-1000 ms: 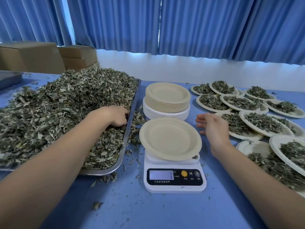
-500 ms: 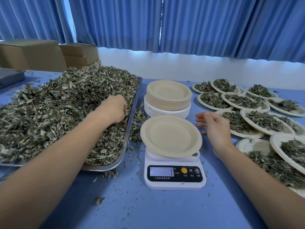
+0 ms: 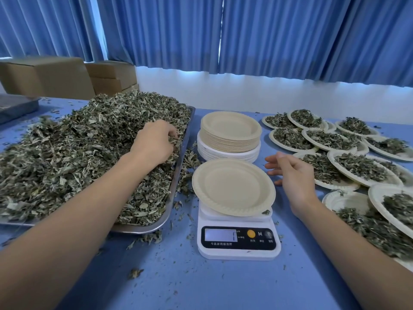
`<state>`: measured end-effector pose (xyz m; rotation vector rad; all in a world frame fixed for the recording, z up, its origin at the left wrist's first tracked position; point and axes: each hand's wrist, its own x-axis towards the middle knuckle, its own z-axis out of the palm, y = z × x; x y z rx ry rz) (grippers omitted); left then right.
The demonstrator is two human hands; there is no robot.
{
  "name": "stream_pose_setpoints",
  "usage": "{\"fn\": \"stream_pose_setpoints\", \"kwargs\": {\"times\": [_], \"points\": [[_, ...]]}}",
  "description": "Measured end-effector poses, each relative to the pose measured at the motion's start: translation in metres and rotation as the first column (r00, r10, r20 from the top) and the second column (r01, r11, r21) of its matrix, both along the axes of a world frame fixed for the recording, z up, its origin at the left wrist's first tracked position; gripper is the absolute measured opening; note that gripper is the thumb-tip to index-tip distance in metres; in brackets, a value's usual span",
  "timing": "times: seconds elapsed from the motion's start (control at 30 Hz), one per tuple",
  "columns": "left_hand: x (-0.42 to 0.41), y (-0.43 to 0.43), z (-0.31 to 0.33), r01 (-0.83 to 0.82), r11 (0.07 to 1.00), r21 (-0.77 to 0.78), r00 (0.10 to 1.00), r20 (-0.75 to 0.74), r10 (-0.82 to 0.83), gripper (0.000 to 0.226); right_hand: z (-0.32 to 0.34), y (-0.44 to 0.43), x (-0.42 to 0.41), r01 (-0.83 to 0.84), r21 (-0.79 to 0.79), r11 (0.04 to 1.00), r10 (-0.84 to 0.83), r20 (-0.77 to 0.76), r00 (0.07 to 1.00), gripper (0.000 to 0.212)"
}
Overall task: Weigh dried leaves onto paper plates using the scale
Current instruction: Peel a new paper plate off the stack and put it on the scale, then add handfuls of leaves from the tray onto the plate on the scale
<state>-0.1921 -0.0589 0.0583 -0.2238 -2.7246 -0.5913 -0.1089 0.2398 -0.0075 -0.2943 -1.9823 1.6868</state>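
Leaves (image 3: 78, 153), dried and grey-green, are heaped high in the metal tray (image 3: 178, 175) at nine to ten o'clock from the scale (image 3: 238, 242). Loose bits have spilled past the tray's right rim onto the blue surface (image 3: 201, 283). Your left hand (image 3: 154, 142) is sunk into the heap close to that rim, its fingers curled round a clump of leaves.

On the scale's platform sits one tan paper plate (image 3: 232, 186) with nothing in it. It overhangs the platform on all sides, and a single leaf scrap (image 3: 266, 212) lies on the platform under its right edge. The display is lit, but its reading is too blurred to make out.

Your right hand (image 3: 292, 173) is at three o'clock from that plate, just beside its rim, with the fingers loosely spread and holding nothing. You cannot tell from this view whether it touches the surface.

At twelve o'clock from the scale stands a stack of empty plates (image 3: 230, 135), tan ones on top of white ones. From one to four o'clock lie many filled plates (image 3: 357, 166), overlapping each other, each carrying a mound of leaves. Among them, a white plate (image 3: 344, 201) at three o'clock holds only a few scraps.

Cardboard boxes (image 3: 49, 77) stand beyond the tray at ten o'clock, and blue curtains (image 3: 268, 41) hang across the back.
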Motion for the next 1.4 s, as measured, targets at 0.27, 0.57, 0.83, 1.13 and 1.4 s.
{"fn": "stream_pose_setpoints", "kwargs": {"times": [0.27,0.57,0.83,1.13,1.4], "points": [[0.007,0.014,0.014,0.135,0.888,0.44,0.981,-0.184,-0.058,0.023,-0.001,0.0,0.0,-0.03,0.007,1.0,0.031,-0.013,0.999,0.032],[0.043,0.048,0.019,0.268,0.696,0.666,0.694,0.368,-0.619,0.038,-0.002,0.001,0.0,-0.093,0.015,0.996,0.093,-0.027,0.995,0.035],[0.022,0.0,0.023,0.087,0.996,0.029,0.942,0.324,-0.092,0.023,-0.003,-0.001,-0.001,-0.107,0.046,0.993,0.109,-0.033,0.993,0.034],[0.019,-0.008,-0.008,0.024,0.985,-0.171,0.922,0.385,0.044,0.03,-0.002,-0.002,0.001,-0.119,0.045,0.992,0.12,-0.03,0.992,0.034],[0.015,-0.006,-0.011,-0.072,0.997,-0.04,0.976,0.201,0.079,0.025,-0.001,-0.003,0.002,-0.137,0.054,0.989,0.138,-0.025,0.99,0.033]]}}
